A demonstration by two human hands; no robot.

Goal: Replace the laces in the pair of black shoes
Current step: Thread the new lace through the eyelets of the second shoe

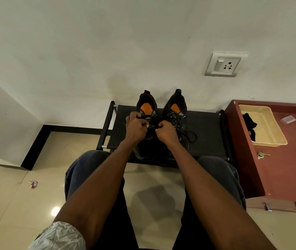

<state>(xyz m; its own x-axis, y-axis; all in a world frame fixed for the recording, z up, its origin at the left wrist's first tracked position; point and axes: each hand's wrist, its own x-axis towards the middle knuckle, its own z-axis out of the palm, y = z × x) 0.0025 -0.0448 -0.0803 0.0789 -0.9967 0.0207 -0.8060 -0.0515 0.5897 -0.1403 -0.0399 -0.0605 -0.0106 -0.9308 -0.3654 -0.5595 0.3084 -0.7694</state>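
Both hands work over the left shoe [147, 112] of the pair. The left hand [136, 127] is curled tight, pinching a dark lace [150, 127] at its fingertips; the right hand [166, 132] is fisted just beside it, and seems to hold the other end, though the lace in it is hidden. Judging by this, the left shoe is mid-lacing, somewhere along the eyelets; how many rows are through I cannot tell.

The right shoe [177, 112] stands close beside it, a lace threaded up its front with loose loops spilling over the near right side, not tied. So neither shoe looks finished.

Both shoes sit on a low black bench [206, 134], heels to the far wall [107, 51]. The bench has bare room to the right; its near edge meets the knees. A red-brown cabinet [284, 168] crowds the right, carrying a cream tray [268, 127].
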